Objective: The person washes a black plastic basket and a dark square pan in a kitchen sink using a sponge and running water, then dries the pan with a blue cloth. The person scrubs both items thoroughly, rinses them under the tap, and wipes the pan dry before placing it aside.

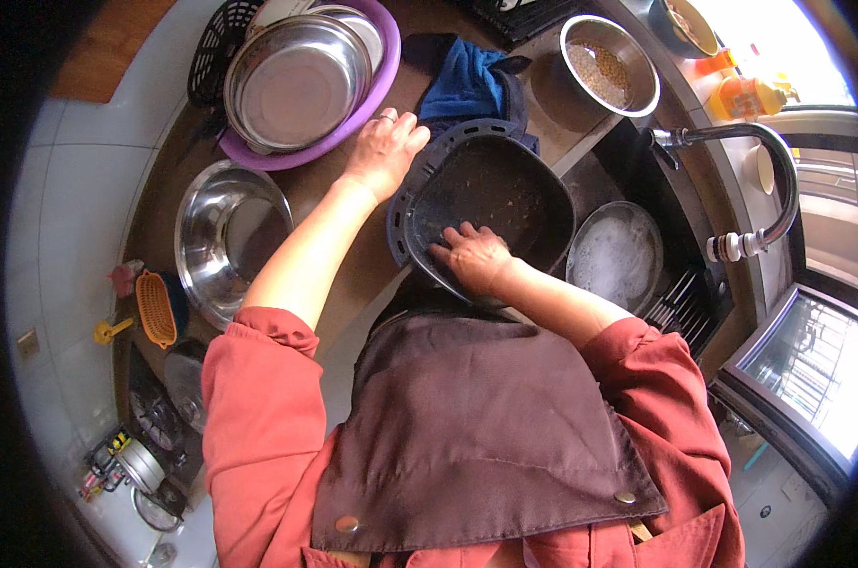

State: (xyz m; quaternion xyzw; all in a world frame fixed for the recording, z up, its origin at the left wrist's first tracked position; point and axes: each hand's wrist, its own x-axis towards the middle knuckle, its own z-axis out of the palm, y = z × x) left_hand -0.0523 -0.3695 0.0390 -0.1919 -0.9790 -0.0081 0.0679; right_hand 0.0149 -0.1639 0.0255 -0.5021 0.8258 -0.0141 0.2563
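Observation:
A black air fryer basket (496,181) with rounded corners and a slotted rim lies before me at the counter's edge. Small pale crumbs speckle its inner surface. My right hand (473,257) reaches over the near side into it, fingers spread and nothing visible in them. At the basket's far left rim is my left hand (386,153), with a ring and curled fingers. Its fingertips are hidden, so whether it grips the rim cannot be seen. Beyond the basket lies a crumpled blue and dark cloth (471,82).
To the left are an empty steel bowl (233,238) and a purple basin (390,53) holding steel bowls (297,82). A pan of sudsy water (615,252) sits in the dark sink (603,167), under a curved faucet (784,163). A steel bowl of soaking beans (610,65) stands farther back.

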